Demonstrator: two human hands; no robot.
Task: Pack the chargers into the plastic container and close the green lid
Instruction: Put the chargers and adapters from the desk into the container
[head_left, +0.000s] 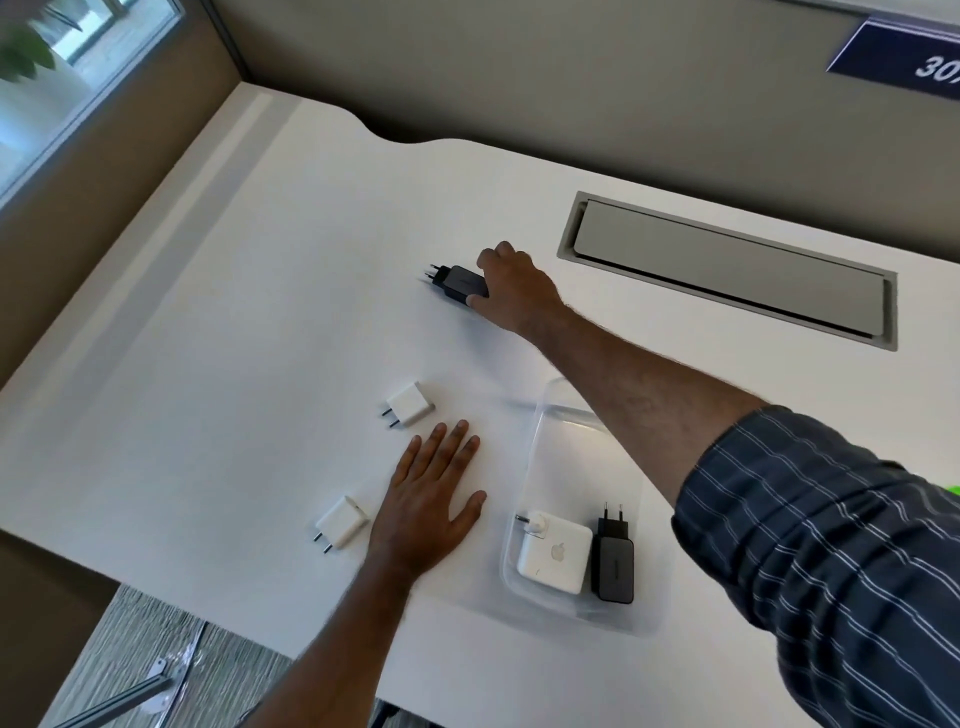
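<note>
A clear plastic container (558, 415) lies on the white desk, near the front edge. Inside it are a large white charger (555, 552) and a black charger (613, 564) side by side. My right hand (511, 291) reaches far across the desk and grips another black charger (457, 282) that rests on the desk, prongs pointing left. My left hand (431, 499) lies flat on the desk, fingers spread, holding nothing. Two small white chargers lie loose: one (410, 405) just beyond my left fingertips, the other (340, 521) to the left of my left hand. A sliver of green (953, 488) shows at the right edge.
A grey cable hatch (727, 270) is set into the desk (234, 312) at the back right. A beige partition wall stands behind the desk. A window is at the top left. The floor and a metal desk leg (119, 696) show at the bottom left.
</note>
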